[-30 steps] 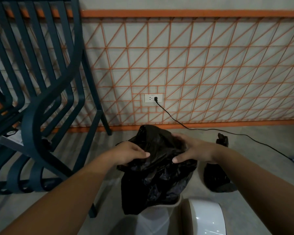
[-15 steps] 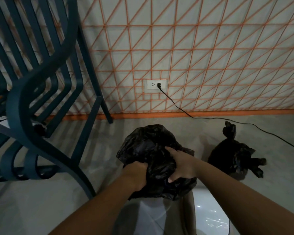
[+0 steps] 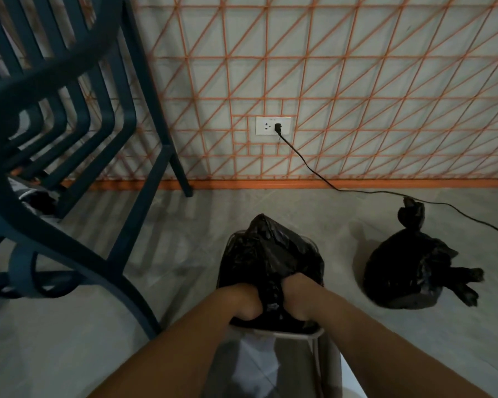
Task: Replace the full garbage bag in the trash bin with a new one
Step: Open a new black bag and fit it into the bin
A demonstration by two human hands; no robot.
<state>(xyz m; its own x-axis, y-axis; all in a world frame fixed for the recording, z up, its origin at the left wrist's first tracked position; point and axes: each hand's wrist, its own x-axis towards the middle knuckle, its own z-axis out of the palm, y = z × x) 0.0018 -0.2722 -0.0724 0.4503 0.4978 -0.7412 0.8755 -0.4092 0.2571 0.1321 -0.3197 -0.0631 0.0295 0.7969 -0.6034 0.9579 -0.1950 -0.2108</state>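
The big blue chair [image 3: 55, 168] stood to the left of the trash bin [image 3: 282, 334]. The bin was white and low, right in front of the person. A new black bag [image 3: 270, 254] sat in the top of the bin, puffed up above its rim. The full bag [image 3: 406, 277] lay on the floor to the right of the bin, tied shut with a knot.

The left hand [image 3: 239, 300] and right hand [image 3: 302, 297] were side by side, pushed down into the new bag. The plastic hid the fingers, so I could not tell if they were curled or flat.

The new bag looked thin, soft, light and a bit slippery. It could rip easily. I think the best place to hold it was its open edge, to fold that over the bin's rim.
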